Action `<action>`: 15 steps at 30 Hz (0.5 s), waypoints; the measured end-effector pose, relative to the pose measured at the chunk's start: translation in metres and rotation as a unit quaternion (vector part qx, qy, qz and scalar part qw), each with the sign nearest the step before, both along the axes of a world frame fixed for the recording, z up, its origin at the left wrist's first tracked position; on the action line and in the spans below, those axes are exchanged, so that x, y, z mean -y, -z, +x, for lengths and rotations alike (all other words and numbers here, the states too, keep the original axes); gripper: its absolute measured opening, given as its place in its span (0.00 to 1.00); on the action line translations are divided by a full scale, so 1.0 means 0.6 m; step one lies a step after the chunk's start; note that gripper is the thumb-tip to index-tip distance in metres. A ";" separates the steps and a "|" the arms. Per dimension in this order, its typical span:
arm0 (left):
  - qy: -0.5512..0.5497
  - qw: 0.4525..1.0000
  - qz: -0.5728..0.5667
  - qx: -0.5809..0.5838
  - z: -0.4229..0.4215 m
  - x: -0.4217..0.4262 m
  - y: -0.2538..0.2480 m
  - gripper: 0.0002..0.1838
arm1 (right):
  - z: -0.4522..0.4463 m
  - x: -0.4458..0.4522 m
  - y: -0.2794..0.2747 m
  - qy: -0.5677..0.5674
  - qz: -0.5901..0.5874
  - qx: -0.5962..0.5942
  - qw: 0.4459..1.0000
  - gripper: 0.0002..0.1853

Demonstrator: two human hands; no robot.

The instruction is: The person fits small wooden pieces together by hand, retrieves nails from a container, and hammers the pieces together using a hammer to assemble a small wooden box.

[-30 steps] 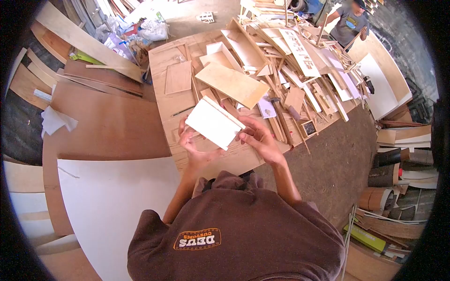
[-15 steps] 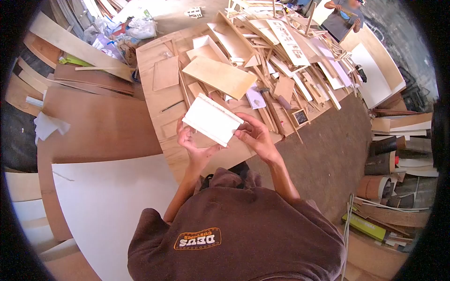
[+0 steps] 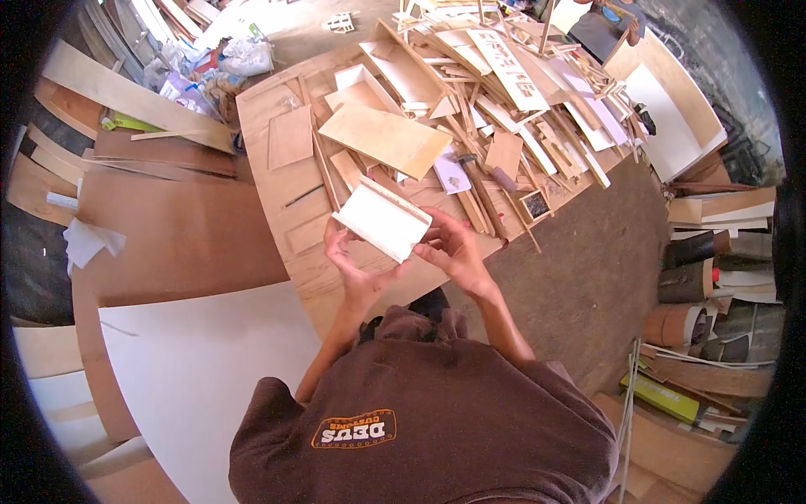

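Note:
Between my two hands is a small white panel piece [image 3: 384, 222] with raised strips along its long edges, held tilted above the near end of the wooden table [image 3: 290, 189]. My left hand [image 3: 357, 265] grips its left end and lower edge, thumb below. On the opposite end, my right hand [image 3: 453, 252] has its fingers behind and thumb in front. Just beyond the piece lies a plain wooden board [image 3: 386, 139]. A hammer [image 3: 480, 181] rests to the right among wood strips.
Wood offcuts [image 3: 554, 109] and open wooden boxes [image 3: 403, 67] are heaped across the table. A small box of dark bits [image 3: 535, 204] sits at its right edge. A large white sheet [image 3: 210, 370] lies at left. Another person [image 3: 600, 34] stands at the far right.
The white piece has tilted in my hands, so its far edge strip shows more. Both hands keep their hold. The view has shifted slightly.

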State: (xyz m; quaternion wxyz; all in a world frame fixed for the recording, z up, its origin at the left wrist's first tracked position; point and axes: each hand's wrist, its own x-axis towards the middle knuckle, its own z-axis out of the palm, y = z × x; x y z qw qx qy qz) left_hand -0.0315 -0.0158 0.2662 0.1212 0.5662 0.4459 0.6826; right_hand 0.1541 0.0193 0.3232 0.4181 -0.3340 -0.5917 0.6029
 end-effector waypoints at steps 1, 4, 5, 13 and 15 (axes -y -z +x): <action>0.017 1.000 -0.025 -0.007 -0.001 0.002 0.000 0.57 | -0.002 -0.001 0.008 0.010 0.006 0.010 1.000 0.31; 0.035 0.993 -0.116 -0.006 -0.006 0.004 0.030 0.52 | -0.002 -0.001 0.037 0.053 0.054 0.160 0.984 0.23; 0.039 0.992 -0.117 -0.007 -0.009 0.006 0.042 0.52 | -0.002 -0.001 0.055 0.057 0.053 0.159 0.984 0.23; 0.031 0.932 -0.346 -0.100 -0.040 0.060 0.038 0.44 | -0.002 0.020 0.145 0.001 -0.078 0.209 0.975 0.25; 0.015 0.892 -0.406 -0.196 -0.070 0.057 0.088 0.40 | -0.003 0.003 0.161 -0.028 -0.092 0.232 0.968 0.25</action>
